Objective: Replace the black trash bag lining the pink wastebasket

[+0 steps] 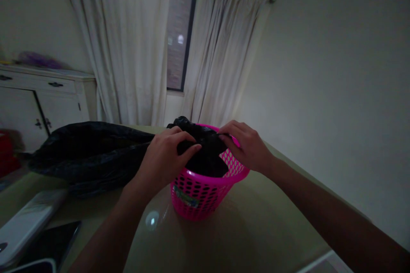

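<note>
Your left hand curls over the near-left rim of the pink basket, fingers bent and gripping a fold of the black bag that sits in its mouth, while your right hand pinches the same plastic at the far-right rim. The bag lies directly between your hands, both equally close, bunched above the basket opening. A larger black bag stretches lengthwise to the left across the table, well beyond your left wrist.
</note>
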`<action>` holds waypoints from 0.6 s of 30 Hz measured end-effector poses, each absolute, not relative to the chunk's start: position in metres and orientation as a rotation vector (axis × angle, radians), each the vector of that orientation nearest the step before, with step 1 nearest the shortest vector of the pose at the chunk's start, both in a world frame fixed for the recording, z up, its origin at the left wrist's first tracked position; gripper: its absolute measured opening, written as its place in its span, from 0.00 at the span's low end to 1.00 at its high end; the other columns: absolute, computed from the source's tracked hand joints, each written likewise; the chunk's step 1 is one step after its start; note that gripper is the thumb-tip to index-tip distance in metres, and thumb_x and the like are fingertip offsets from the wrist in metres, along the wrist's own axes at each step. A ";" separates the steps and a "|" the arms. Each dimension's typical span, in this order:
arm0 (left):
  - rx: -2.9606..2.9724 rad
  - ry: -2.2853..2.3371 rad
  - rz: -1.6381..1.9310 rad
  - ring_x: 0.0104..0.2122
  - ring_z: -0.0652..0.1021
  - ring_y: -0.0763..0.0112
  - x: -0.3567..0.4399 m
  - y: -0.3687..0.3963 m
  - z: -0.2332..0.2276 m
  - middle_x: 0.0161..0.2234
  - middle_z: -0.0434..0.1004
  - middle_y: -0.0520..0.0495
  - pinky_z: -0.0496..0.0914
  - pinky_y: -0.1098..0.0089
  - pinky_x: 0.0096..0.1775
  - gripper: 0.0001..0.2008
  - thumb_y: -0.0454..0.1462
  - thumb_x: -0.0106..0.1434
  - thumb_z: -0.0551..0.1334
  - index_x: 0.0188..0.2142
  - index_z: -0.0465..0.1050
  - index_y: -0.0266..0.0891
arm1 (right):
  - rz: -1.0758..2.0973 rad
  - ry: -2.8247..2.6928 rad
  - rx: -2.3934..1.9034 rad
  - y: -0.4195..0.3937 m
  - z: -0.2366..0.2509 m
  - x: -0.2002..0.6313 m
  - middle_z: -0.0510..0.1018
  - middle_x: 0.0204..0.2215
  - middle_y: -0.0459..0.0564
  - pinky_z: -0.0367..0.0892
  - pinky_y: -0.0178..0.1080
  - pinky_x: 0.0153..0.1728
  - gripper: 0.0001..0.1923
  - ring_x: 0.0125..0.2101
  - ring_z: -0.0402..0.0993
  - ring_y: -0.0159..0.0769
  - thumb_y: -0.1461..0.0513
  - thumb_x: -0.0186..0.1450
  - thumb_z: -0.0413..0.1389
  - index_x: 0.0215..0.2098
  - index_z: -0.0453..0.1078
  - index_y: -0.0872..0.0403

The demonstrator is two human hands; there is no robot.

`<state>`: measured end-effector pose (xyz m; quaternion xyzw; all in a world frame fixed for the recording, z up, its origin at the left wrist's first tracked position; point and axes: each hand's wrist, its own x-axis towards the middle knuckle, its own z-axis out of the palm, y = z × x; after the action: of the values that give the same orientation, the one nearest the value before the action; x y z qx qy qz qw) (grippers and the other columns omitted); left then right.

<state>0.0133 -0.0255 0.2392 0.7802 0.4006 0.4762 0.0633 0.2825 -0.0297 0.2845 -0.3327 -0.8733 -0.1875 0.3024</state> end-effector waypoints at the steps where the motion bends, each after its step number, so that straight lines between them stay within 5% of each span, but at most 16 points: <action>1: 2.343 1.230 1.461 0.41 0.83 0.58 0.011 -0.025 0.240 0.42 0.85 0.47 0.72 0.59 0.44 0.11 0.47 0.71 0.66 0.41 0.84 0.46 | -0.537 -2.324 -0.905 -0.029 0.285 0.285 0.81 0.41 0.52 0.69 0.44 0.45 0.08 0.41 0.77 0.39 0.61 0.80 0.52 0.48 0.73 0.54; 7: 2.032 1.436 1.707 0.35 0.82 0.61 -0.008 -0.014 0.241 0.35 0.85 0.49 0.69 0.64 0.36 0.11 0.47 0.73 0.63 0.39 0.79 0.44 | -0.415 -2.237 -1.203 -0.015 0.283 0.308 0.80 0.39 0.54 0.70 0.46 0.44 0.08 0.40 0.77 0.43 0.62 0.77 0.52 0.43 0.73 0.55; 12: 1.979 1.211 1.683 0.39 0.84 0.61 0.010 -0.024 0.241 0.40 0.85 0.48 0.71 0.65 0.37 0.12 0.48 0.76 0.59 0.47 0.75 0.44 | -0.322 -2.270 -0.949 -0.034 0.284 0.280 0.81 0.52 0.56 0.71 0.50 0.56 0.19 0.53 0.78 0.46 0.55 0.76 0.60 0.61 0.72 0.54; 15: 2.025 1.040 1.586 0.42 0.84 0.60 0.020 -0.032 0.240 0.44 0.86 0.47 0.74 0.64 0.40 0.17 0.49 0.73 0.64 0.54 0.76 0.45 | -0.298 -2.359 -0.946 -0.042 0.283 0.260 0.84 0.49 0.54 0.72 0.47 0.53 0.18 0.48 0.81 0.44 0.57 0.73 0.65 0.58 0.75 0.53; 18: 2.124 1.071 1.524 0.40 0.85 0.58 0.020 -0.033 0.240 0.42 0.87 0.49 0.76 0.62 0.42 0.16 0.49 0.65 0.72 0.48 0.81 0.45 | -0.235 -2.346 -0.916 -0.039 0.282 0.258 0.84 0.48 0.53 0.74 0.42 0.50 0.14 0.47 0.81 0.40 0.63 0.74 0.60 0.58 0.75 0.53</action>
<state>0.0203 -0.0327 0.2400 0.7425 0.3743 0.5327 0.1578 0.2578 -0.0389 0.2816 -0.3454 -0.8843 -0.0888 0.3014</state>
